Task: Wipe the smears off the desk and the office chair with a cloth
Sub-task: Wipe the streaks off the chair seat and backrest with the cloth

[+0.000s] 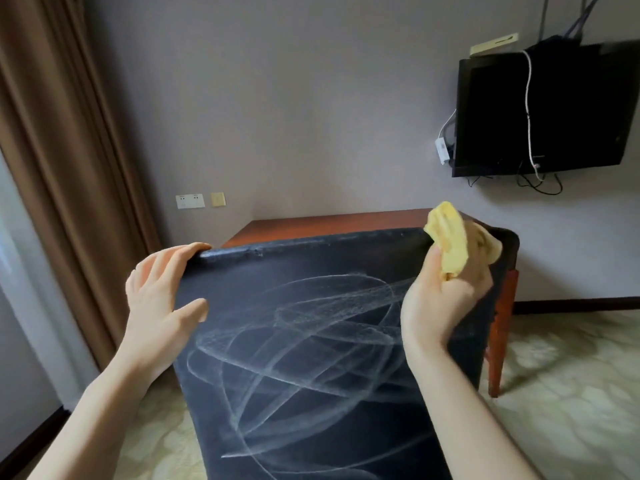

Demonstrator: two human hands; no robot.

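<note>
Office chair (329,271): black padded back filling the lower centre of the view, from 6 o'clock up to the middle; its top edge runs slightly uphill from 9 o'clock toward 3 o'clock.
Smears (311,341): whitish looping streaks across the face of the back, densest at the centre and toward 6 o'clock.
Left hand (156,292): at 9 o'clock, on the upper-left corner of the back. Forearm comes in from 7 o'clock. Fingers lie over the top edge with their tips hooked behind it, and the thumb is spread wide and pressed to the front face. It holds the corner in a broad clasp.
Right hand (446,299): at 3 o'clock, by the upper-right corner of the back. Forearm rises from 5 o'clock, wrist bent, back of the hand toward the camera. Fingers curl tightly round the cloth.
Cloth (448,237): yellow, bunched, sticking up out of the right fist at the top edge of the back. It is blurred, so I cannot tell whether it touches the chair.
Desk (329,225): red-brown wood, directly behind the chair at 12 o'clock of the back, one leg showing at 4 o'clock.
Television (540,112): dark screen on the wall at 2 o'clock, cables hanging over and below it.
Curtain (62,168): brown, at 10 o'clock.
Wall sockets (189,201): on the wall left of the desk.
</note>
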